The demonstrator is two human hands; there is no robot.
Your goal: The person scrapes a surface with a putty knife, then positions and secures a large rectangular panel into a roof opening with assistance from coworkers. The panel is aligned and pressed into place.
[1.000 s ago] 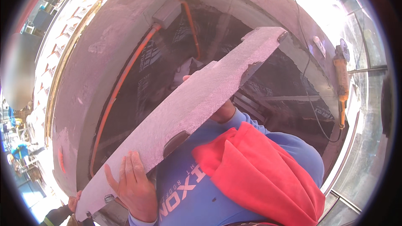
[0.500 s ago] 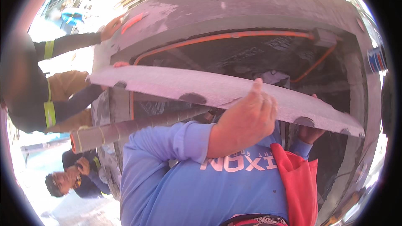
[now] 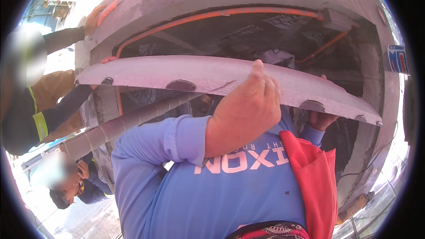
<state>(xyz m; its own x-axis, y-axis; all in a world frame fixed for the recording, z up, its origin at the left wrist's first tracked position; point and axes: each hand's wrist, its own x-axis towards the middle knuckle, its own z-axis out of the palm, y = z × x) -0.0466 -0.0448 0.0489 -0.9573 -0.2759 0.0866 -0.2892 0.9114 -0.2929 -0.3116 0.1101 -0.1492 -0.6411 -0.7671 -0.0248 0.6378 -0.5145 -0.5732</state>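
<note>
In the head view, the pinkish curved panel [image 3: 212, 73] lies across the dark recess [image 3: 195, 39], its long axis running from the recess's left side to its right and sloping lower toward the right end. The person's left hand [image 3: 252, 104] is in front of the recess's middle, on the near face of the panel; I cannot tell whether its fingers grip or merely rest. The right hand [image 3: 321, 118], toward the recess's right side, holds the panel from behind, a fingertip showing over its upper edge, and is nearer the right end. A co-worker's hand [image 3: 108, 59] touches the panel's other end, at the recess's left side.
</note>
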